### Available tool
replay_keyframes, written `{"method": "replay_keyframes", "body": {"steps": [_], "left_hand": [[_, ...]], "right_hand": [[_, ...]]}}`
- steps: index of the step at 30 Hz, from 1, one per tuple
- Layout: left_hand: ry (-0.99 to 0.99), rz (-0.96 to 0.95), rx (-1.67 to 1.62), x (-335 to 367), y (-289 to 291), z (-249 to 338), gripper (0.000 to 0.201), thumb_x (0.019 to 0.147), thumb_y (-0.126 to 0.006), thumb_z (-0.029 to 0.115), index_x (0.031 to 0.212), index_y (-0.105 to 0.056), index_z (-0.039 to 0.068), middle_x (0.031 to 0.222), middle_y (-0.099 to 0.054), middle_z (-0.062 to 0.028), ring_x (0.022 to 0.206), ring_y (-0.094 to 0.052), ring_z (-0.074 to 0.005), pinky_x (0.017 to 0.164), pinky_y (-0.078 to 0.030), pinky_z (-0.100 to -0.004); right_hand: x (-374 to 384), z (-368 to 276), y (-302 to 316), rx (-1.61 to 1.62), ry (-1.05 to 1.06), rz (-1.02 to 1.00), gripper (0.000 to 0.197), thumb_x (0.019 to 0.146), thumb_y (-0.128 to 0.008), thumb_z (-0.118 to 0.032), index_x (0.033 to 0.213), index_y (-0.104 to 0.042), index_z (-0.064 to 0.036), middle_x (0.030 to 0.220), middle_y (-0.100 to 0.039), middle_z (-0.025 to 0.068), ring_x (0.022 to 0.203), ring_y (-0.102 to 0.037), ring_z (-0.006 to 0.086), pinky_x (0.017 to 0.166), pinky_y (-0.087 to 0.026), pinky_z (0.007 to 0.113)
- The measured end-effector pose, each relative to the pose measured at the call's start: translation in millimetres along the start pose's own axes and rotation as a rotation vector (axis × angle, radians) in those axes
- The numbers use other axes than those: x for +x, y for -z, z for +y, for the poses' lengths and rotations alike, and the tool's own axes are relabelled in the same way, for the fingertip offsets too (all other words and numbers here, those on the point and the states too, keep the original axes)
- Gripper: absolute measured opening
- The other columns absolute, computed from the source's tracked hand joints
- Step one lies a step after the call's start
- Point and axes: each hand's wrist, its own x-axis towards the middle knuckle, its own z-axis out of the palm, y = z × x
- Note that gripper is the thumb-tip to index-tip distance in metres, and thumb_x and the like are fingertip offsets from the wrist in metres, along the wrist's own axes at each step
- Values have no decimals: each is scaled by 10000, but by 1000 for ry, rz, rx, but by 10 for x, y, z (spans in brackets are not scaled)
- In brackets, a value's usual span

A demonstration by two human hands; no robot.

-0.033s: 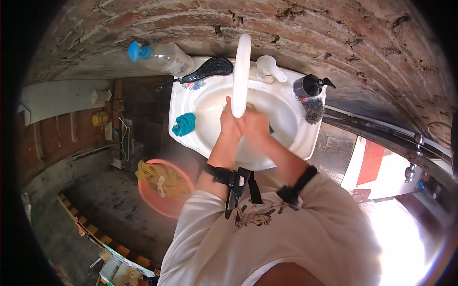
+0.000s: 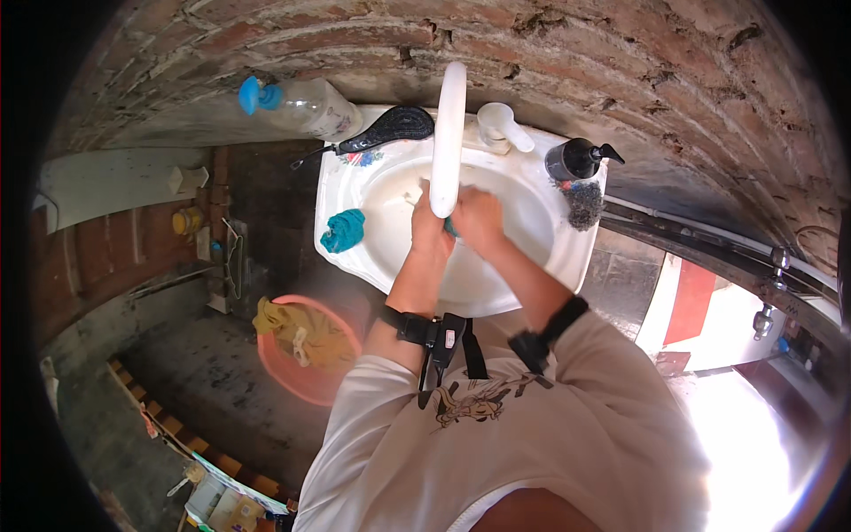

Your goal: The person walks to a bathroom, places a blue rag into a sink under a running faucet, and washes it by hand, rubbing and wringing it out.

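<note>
Both my hands meet over the white washbasin (image 2: 542, 257), under the curved white faucet (image 2: 450, 133), which covers part of them. My left hand (image 2: 428, 226) is closed, its fingers partly hidden behind the faucet's end. Curled beside it, my right hand (image 2: 479, 215) is slightly blurred. A small teal-green thing (image 2: 450, 227) shows between the two palms; its kind cannot be made out. On the basin's left rim lies a crumpled teal cloth (image 2: 342, 230), touched by neither hand.
Along the basin's back edge are a black brush (image 2: 390, 129), a white cup (image 2: 496, 122), a black pump bottle (image 2: 574, 160) and a grey scouring pad (image 2: 583, 206). A clear bottle (image 2: 310, 108) with a blue top stands back left. A pink tub (image 2: 310, 381) holds yellowish cloth below.
My right hand has shifted slightly and its wrist has turned. A green bit seen right of that hand no longer shows there; teal-green now shows between the palms.
</note>
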Motion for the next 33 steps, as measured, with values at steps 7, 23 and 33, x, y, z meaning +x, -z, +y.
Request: {"method": "replay_keyframes", "body": {"steps": [7,23,33], "left_hand": [[58,-218,38,142,521,-9,438,874,-383,410,1022,-481,9,872,-540,-76,766,-542,-188,660,-476,-319],[229,100,41,13,79,-167,291,876,-399,229,1071,-459,21,947,-542,-98,835,-558,-214,665,-499,-345],[156,-547,-118,368,981,-270,363,903,-338,347,1073,-458,49,988,-535,-82,864,-540,-184,713,-474,-317]], "right_hand": [[-359,-92,-163,178,228,41,273,762,-468,-299,680,-602,-75,690,-585,135,670,-561,332,605,-446,412],[-97,170,-97,167,161,64,271,764,-466,-300,663,-577,-74,700,-584,137,660,-564,318,571,-437,406],[-497,-113,-242,205,466,217,339,800,-441,-316,624,-565,-53,624,-554,159,605,-548,334,538,-414,430]]}}
